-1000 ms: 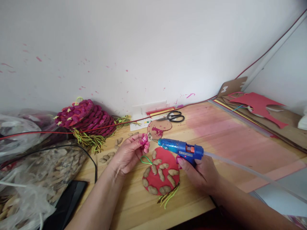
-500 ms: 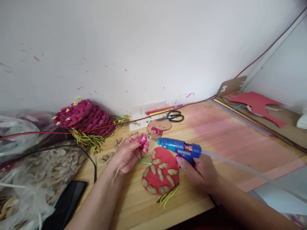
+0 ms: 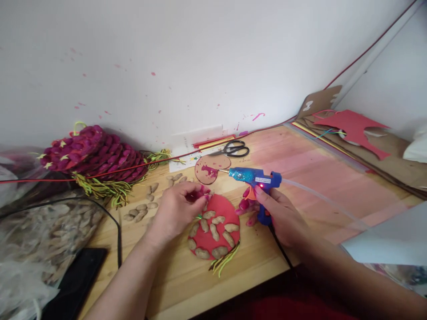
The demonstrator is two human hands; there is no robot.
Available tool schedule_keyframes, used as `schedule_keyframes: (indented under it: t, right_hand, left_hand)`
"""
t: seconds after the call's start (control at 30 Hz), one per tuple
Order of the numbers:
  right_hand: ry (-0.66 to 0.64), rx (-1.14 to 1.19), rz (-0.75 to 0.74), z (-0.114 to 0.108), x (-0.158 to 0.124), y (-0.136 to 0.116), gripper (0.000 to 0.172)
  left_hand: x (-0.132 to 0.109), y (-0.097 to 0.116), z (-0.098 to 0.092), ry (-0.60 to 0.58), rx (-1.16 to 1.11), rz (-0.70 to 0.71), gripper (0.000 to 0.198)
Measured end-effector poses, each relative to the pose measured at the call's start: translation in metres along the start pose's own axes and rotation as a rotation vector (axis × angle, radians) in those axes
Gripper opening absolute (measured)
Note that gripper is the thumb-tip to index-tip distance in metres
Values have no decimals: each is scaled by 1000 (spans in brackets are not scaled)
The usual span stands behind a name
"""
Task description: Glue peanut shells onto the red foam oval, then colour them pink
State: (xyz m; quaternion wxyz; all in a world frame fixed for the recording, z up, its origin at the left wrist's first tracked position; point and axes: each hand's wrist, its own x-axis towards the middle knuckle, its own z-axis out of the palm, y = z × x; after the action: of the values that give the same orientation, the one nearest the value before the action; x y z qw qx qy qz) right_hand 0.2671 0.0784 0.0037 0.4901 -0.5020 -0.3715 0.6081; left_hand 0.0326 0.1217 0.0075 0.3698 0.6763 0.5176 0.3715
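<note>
My right hand (image 3: 276, 209) is wrapped round the handle of a blue hot glue gun (image 3: 248, 175), fingers at its orange trigger. The nozzle points left, over a brown cut-out (image 3: 207, 169) with pink stains. A clear glue stick (image 3: 312, 189) runs out of its back end. My left hand (image 3: 185, 202) pinches a peanut, mostly hidden by the fingers, at the upper left edge of a red gourd-shaped card (image 3: 222, 206). Several peanuts (image 3: 214, 232) lie on the card's lower part. Yellow-green tassel strings (image 3: 223, 263) stick out at its bottom edge.
Loose peanuts (image 3: 136, 212) lie left of my left hand. Black-handled scissors (image 3: 236, 149) lie by the wall. Purple peanut-covered pieces (image 3: 110, 155) are stacked at the back left. A bag of peanuts (image 3: 66, 235), a black flat object (image 3: 76, 284) and cords are at the left; cardboard (image 3: 400, 164) at the right.
My left hand has turned palm down and brought the peanut to the card's top. My right hand has tilted the glue gun and drawn its nozzle up, away from the peanut. The view shifted slightly.
</note>
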Motion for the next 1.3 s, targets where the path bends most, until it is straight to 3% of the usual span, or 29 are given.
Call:
schedule_keyframes:
  t: [0.13, 0.37, 1.3]
  right_hand:
    - [-45, 183, 143, 2, 0, 3, 37]
    - [-73, 197, 195, 2, -1, 7, 33]
    - [-51, 112, 201, 2, -2, 11, 38]
  left_hand:
    - [-4, 3, 9, 2, 329, 203, 6]
    - [-3, 3, 17, -8, 554, 249, 9]
    - [-5, 0, 21, 35, 673, 284, 8]
